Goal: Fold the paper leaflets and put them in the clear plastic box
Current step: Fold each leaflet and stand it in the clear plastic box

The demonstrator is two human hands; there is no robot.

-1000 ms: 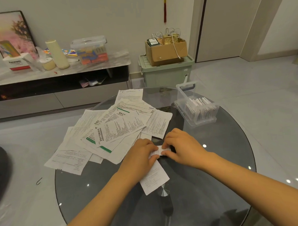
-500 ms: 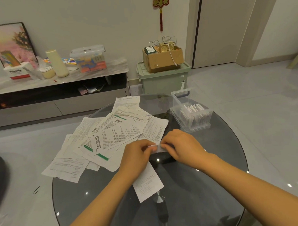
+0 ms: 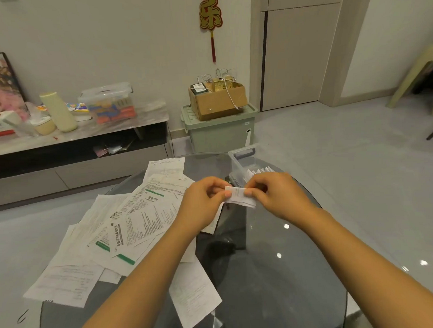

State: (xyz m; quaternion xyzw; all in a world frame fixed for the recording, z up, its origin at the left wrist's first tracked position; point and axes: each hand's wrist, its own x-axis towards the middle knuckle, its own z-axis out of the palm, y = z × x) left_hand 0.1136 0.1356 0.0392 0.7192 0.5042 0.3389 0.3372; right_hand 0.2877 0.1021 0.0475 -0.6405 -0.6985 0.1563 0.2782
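Observation:
A small folded white leaflet (image 3: 240, 197) is held above the round glass table (image 3: 275, 272). My left hand (image 3: 202, 203) pinches its left end and my right hand (image 3: 275, 196) pinches its right end. Just behind my right hand stands the clear plastic box (image 3: 240, 160), with several folded leaflets inside, partly hidden by my fingers. A spread of unfolded printed leaflets (image 3: 129, 225) lies on the table's left half. One more flat leaflet (image 3: 193, 297) lies near the front under my left forearm.
Beyond the table a low TV cabinet (image 3: 87, 143) carries a lidded storage box, a bottle and cartons. A green storage bin (image 3: 221, 131) with a cardboard box on top stands by the wall. Pale tiled floor surrounds the table.
Both hands have lifted the folded leaflet off the table and moved it up and to the right, closer to the clear box. The camera has tilted upward.

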